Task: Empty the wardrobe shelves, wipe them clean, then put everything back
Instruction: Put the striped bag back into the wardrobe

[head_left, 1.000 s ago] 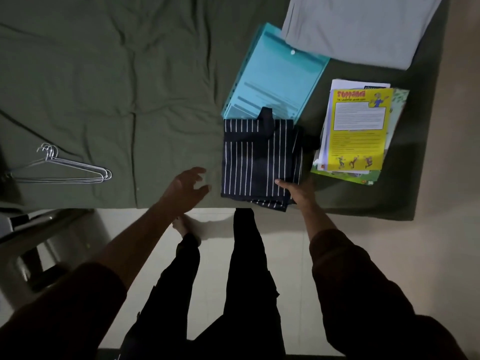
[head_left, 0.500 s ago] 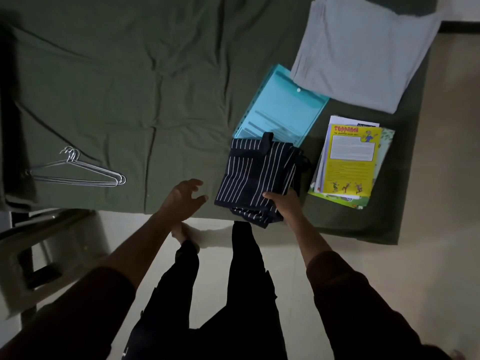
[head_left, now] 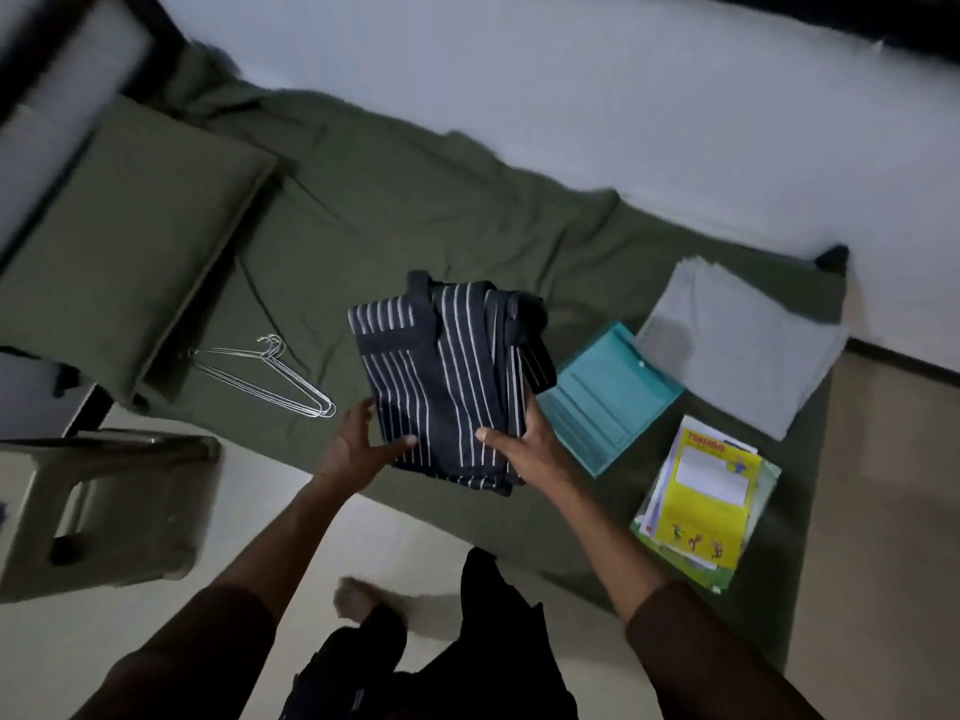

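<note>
A folded dark garment with white stripes (head_left: 447, 371) is lifted above the green bed (head_left: 415, 231). My right hand (head_left: 524, 449) grips its lower right corner, thumb on top. My left hand (head_left: 358, 444) holds its lower left edge, thumb on the fabric. On the bed to the right lie a teal document folder (head_left: 608, 392), a folded grey cloth (head_left: 748, 345) and a stack of papers with a yellow cover (head_left: 706, 501). Wire hangers (head_left: 270, 376) lie on the bed to the left.
A green pillow (head_left: 130, 241) lies at the bed's left end. A beige plastic stool (head_left: 98, 506) stands on the floor at lower left. A white wall (head_left: 623, 96) runs behind the bed. My legs and a bare foot (head_left: 358, 600) are below on the pale floor.
The striped garment has come up off the bed and moved left, away from the folder. My left hand has joined my right on it. The view has swung to show the pillow and wall.
</note>
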The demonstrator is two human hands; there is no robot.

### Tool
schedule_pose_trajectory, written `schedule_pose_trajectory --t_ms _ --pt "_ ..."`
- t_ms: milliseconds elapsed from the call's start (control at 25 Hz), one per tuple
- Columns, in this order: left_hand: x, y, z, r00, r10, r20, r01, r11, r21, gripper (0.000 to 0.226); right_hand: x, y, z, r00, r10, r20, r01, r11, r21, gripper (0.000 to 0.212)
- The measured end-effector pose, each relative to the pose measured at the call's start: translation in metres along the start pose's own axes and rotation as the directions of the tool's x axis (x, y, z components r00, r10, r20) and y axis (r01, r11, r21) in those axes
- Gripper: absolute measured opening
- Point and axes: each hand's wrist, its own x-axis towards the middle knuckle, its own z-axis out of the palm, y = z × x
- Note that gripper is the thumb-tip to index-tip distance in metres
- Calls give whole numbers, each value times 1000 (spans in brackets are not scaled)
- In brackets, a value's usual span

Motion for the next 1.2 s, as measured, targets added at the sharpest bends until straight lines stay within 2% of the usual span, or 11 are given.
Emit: schedule_pose_trajectory --t_ms 80,160,280,360,440,600,720,840,960,1080,1200 --pt "-15 0 -50 998 -1 -60 -12 978 -209 116 -7 -31 13 997 -11 71 13 1000 -24 94" --pt "-38 -10 -107 993 43 -106 -80 926 -368 120 -15 -63 41 986 21 167 -13 999 -47 104" --pt "-71 -42 -180 995 95 -33 -100 892 -441 85 -19 -101 95 958 -44 283 70 994 -81 111" --pt "-96 -78 -225 991 120 -66 -137 862 -489 66 -24 -125 146 941 -80 329 111 991 -78 87" --pt "-121 -121 -261 981 99 -167 -174 830 -529 61 -41 -151 204 934 -115 338 151 985 -82 61" --pt "-170 -210 -309 919 -4 -395 -238 791 -563 59 -56 -177 318 897 -354 264 407 895 -182 84" --pt "-209 -273 -341 870 -85 -486 -268 745 -611 53 -54 -185 402 811 -473 344 563 791 -240 92" --pt "-239 -332 -372 837 -185 -516 -269 681 -681 57 -73 -206 472 792 -367 487 526 816 -241 69" --pt "-256 -375 -388 777 -352 -522 -295 529 -795 77 -86 -220 525 739 -292 607 538 798 -271 59" --pt "-267 -405 -397 688 -514 -513 -366 365 -856 61 -88 -227 580 689 -323 649 580 782 -227 84" --pt "-286 -433 -413 591 -641 -490 -384 310 -870 41 -76 -238 651 617 -105 780 422 881 -215 114"
